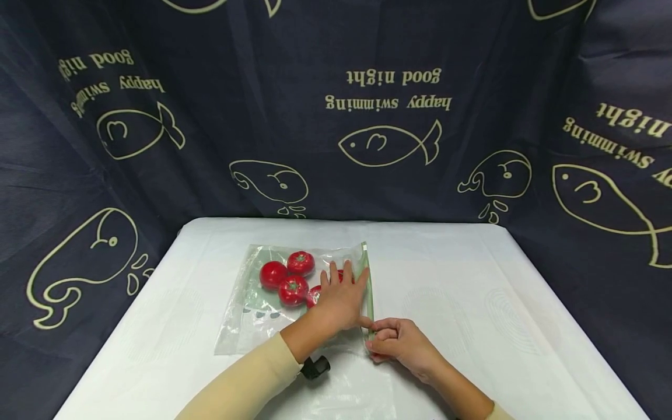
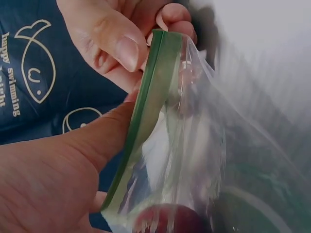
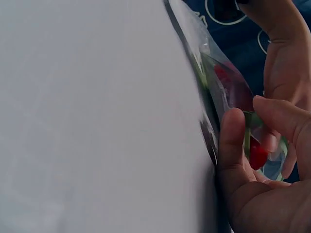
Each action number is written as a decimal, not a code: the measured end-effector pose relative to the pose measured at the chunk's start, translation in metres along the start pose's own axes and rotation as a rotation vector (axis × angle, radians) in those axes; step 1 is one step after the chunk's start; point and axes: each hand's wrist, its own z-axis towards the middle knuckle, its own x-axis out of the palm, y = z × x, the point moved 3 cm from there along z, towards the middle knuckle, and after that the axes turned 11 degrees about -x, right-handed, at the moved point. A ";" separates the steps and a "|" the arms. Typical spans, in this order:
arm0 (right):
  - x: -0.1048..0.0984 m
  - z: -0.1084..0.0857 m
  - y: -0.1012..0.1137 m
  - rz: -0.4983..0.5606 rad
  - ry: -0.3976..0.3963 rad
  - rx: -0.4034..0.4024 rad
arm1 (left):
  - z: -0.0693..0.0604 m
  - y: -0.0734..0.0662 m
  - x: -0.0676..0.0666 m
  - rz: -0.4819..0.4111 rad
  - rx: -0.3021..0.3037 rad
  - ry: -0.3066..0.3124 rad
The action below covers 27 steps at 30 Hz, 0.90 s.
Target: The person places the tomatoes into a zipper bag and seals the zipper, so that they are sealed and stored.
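Note:
On the white table lies a clear zip bag (image 1: 236,326) with a green zip strip (image 1: 370,291) along its right edge. Several red tomatoes (image 1: 293,290) are inside it, some partly under my left hand (image 1: 341,306). That hand rests on the bag with its fingers spread, and its thumb touches the zip strip (image 2: 141,92). My right hand (image 1: 406,347) pinches the strip near the bag's near corner, thumb against fingers. In the right wrist view, a small red patch (image 3: 257,154) shows beside the pinching fingers; I cannot tell what it is.
The bag and hands are on a white-covered table (image 1: 472,280). A dark curtain (image 1: 388,192) with fish and whale drawings hangs behind and at both sides. A black device (image 1: 316,367) sits at the left wrist.

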 end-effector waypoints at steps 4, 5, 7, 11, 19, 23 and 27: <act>0.002 0.002 -0.001 -0.014 0.005 0.005 | 0.003 0.003 -0.006 -0.040 0.023 0.006; 0.002 0.002 -0.001 -0.016 0.007 0.010 | 0.004 0.005 -0.007 -0.047 0.031 0.002; 0.004 0.002 -0.001 -0.013 0.006 0.022 | 0.007 0.008 -0.010 -0.068 0.056 -0.020; 0.006 0.001 -0.002 -0.011 -0.005 0.041 | 0.016 0.015 -0.016 -0.113 0.106 -0.076; 0.008 0.000 -0.002 -0.027 -0.022 0.019 | 0.040 0.030 -0.027 -0.237 0.174 -0.051; 0.006 0.000 -0.003 -0.037 -0.034 0.005 | 0.055 0.034 -0.032 -0.284 0.221 0.009; 0.004 -0.001 -0.003 -0.040 -0.040 0.001 | 0.071 0.033 -0.039 -0.299 0.279 0.024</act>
